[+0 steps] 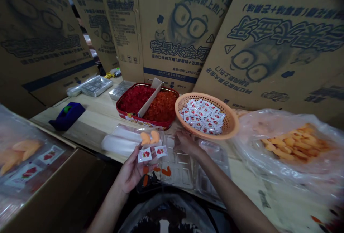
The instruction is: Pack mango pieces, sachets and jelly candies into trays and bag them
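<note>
My left hand, fingers bent, grips a clear plastic tray. Two white sachets with red prints lie in it, and two pale orange curved sweets show at its far end. Darker orange pieces are visible near its lower part. My right hand reaches to the far end of the clear compartment trays, just left of an orange perforated basket. Its fingers are curled in shadow; what they pinch, if anything, is hidden.
Behind the trays sits a divided red tin of red and orange bits. Sachets fill the basket. A plastic bag of curved orange sweets is at right, a blue tape dispenser at left. Cardboard boxes wall the back.
</note>
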